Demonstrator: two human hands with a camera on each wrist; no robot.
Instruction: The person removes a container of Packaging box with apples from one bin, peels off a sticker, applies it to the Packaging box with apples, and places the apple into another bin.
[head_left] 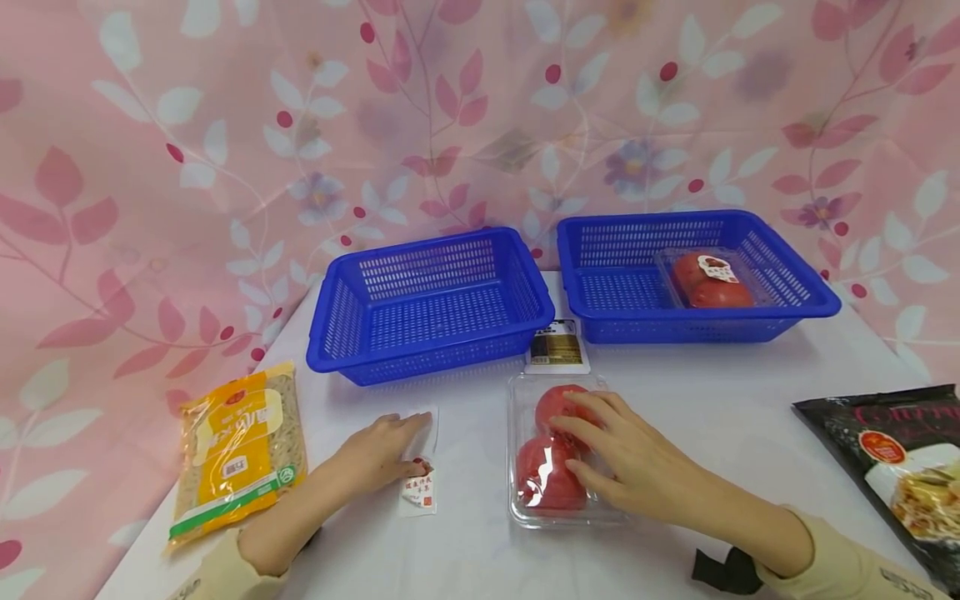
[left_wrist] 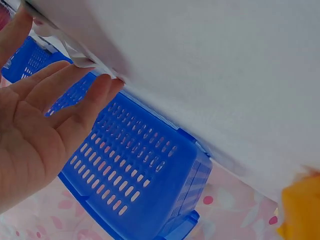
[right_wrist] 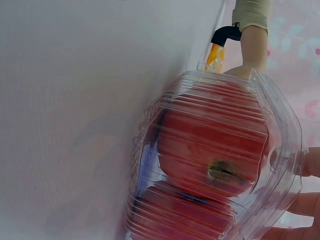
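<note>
My left hand (head_left: 378,454) is over a narrow white label strip (head_left: 418,500) with red print and a small fruit picture. Its fingers (left_wrist: 102,92) reach the strip's edge, where the strip curls a little off the table in the left wrist view. On the lid of a clear plastic clamshell box (head_left: 525,521) rest the spread fingertips of my right hand (head_left: 637,458). Two red apples (head_left: 551,479) lie inside the box, one behind the other. The right wrist view shows the box's ridged side and the brown stem hollow of an apple (right_wrist: 210,145).
Behind stand a blue basket (head_left: 431,367) and a second blue basket (head_left: 675,325) holding a labelled apple box (head_left: 712,279). A gold-and-white packet (head_left: 557,350) lies between them. On the left is a yellow grain bag (head_left: 236,454), on the right a black food bag (head_left: 900,467).
</note>
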